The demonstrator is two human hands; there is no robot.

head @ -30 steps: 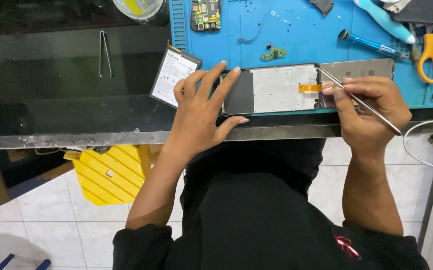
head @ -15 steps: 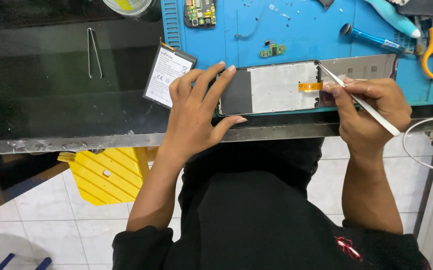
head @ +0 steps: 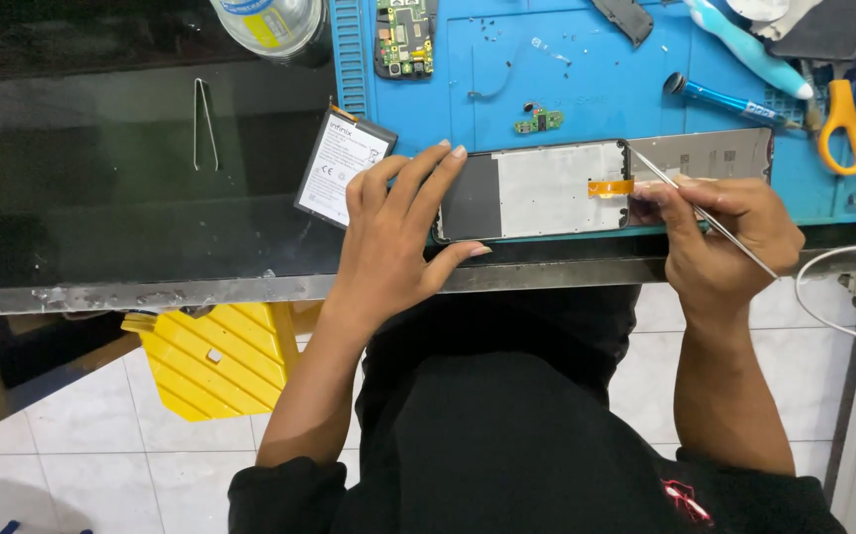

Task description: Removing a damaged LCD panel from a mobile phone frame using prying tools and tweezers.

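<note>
1. Left hand fingers spread, pressing left end of opened phone frame on blue repair mat.
2. Right hand fingers pinched on tweezers, tips near orange flex cable.
3. Battery just left of the frame.

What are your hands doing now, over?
Left hand steadies opened grey phone frame. Right hand holds thin metal tweezers at orange ribbon cable. Nothing blocking.

Bare mat above phone frame; tools perhaps crowding right.
</note>
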